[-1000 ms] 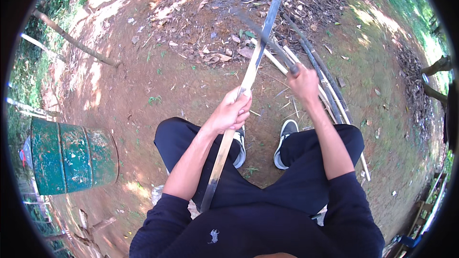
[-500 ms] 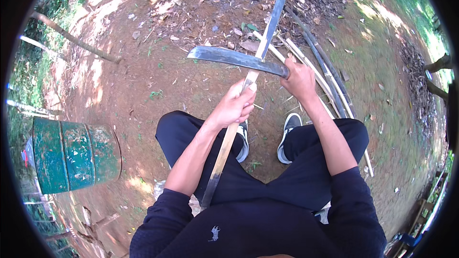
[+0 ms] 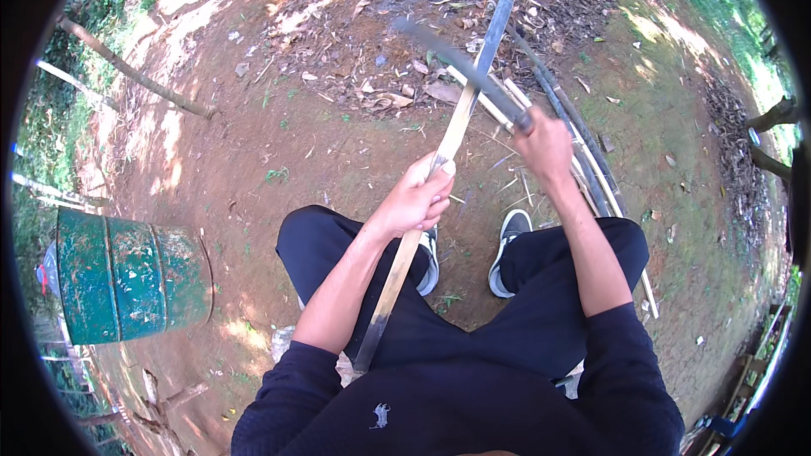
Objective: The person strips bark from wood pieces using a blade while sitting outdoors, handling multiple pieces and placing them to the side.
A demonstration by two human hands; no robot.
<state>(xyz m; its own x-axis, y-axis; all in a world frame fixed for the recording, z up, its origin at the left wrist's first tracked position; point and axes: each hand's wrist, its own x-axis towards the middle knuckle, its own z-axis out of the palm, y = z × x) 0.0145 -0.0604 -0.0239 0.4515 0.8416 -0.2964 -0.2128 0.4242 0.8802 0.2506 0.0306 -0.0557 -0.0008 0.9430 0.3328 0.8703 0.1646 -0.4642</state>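
My left hand point(image 3: 417, 196) is closed round the middle of a long, flat strip of wood or bamboo point(image 3: 457, 123). The strip slants from my lap up and to the right; its pale, bare middle lies between dark grey ends. In my right hand point(image 3: 545, 149) is the handle of a machete point(image 3: 452, 57). Its dark blade, smeared by motion toward the tip, points up and left across the strip's upper part. Whether blade and strip touch, I cannot tell.
More long strips point(image 3: 564, 104), some pale and some dark, lie on the ground beyond my right hand. A worn green metal drum point(image 3: 139, 277) stands at the left. Dry leaves point(image 3: 397, 100) litter the earth ahead, and a bare branch point(image 3: 135, 69) slants at the upper left.
The machete has swung from lying nearly level across the strip to a steeper slant, its tip farther up and right. My right hand has shifted slightly right; my left hand keeps its hold.
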